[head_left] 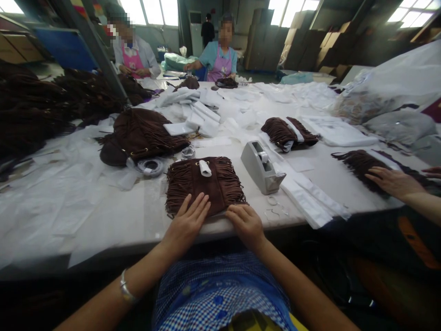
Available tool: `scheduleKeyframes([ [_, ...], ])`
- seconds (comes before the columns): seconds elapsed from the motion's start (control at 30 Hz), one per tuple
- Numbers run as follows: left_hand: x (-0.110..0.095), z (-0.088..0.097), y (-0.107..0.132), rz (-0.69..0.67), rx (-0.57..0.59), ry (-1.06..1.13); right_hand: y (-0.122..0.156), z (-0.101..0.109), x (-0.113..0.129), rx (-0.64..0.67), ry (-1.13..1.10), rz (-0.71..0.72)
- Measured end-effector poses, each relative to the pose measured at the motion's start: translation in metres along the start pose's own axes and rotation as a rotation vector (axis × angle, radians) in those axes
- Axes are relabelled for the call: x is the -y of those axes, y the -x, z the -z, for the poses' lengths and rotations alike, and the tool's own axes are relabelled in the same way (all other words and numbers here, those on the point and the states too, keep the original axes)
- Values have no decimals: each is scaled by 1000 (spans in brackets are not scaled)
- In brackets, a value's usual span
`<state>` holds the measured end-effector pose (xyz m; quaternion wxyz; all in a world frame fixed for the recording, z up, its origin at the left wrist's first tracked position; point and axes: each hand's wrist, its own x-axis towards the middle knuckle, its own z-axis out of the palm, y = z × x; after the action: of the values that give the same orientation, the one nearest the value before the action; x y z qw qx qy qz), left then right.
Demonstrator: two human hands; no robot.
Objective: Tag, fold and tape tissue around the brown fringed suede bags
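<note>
A brown fringed suede bag (203, 184) lies flat on the white table (103, 220) right in front of me, with a small white paper-wrapped piece (205, 168) near its top edge. My left hand (188, 223) rests flat on the bag's near edge, fingers stretched out. My right hand (246, 225) sits at the bag's near right corner with its fingers curled down on the edge. A grey tape dispenser (262, 166) stands just right of the bag.
More brown fringed bags (141, 135) (287, 132) and white wrapping sheets (203, 115) cover the table. A co-worker's hand (392, 181) rests on another bag at the right. Two people in pink aprons work at the far end. Cardboard boxes stack behind.
</note>
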<state>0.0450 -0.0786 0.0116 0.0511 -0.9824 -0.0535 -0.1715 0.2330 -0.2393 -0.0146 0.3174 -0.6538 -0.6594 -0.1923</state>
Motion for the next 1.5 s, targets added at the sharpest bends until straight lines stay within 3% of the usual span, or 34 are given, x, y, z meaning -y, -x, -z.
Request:
scheduleKeyframes([
  [0.2,-9,-9,7,-15,-74,-11,-10,-2,-1,37,-81,125],
  [0.3,-9,-11,9,-25,-89,-14,-19,-1,-3,74,-136,121],
  [0.43,-5,-19,12,-36,-128,-38,-31,36,-26,68,-227,135],
  [0.5,-3,-23,13,-40,-152,-42,-33,67,-55,-62,-170,-41],
  [0.57,-2,-26,13,-43,-167,-36,-31,98,-96,-187,-31,-361],
  [0.6,-2,-26,13,-49,-173,-33,-29,110,-120,-186,47,-508],
  [0.63,-2,-27,13,-53,-181,-29,-25,120,-143,-124,125,-639],
  [0.7,-1,-28,12,-52,-203,-23,-18,132,-186,138,263,-854],
  [0.77,0,-29,12,-54,-223,-24,-11,133,-215,245,296,-926],
  [0.83,1,-32,11,-62,-224,-32,-6,129,-229,279,299,-947],
  [1.13,5,-37,13,-58,-209,5,1,105,-220,353,192,-970],
  [1.33,8,-37,13,-79,-197,-20,-7,113,-216,352,153,-946],
  [1.5,8,-37,11,-95,-219,-38,-22,126,-203,251,110,-919],
])
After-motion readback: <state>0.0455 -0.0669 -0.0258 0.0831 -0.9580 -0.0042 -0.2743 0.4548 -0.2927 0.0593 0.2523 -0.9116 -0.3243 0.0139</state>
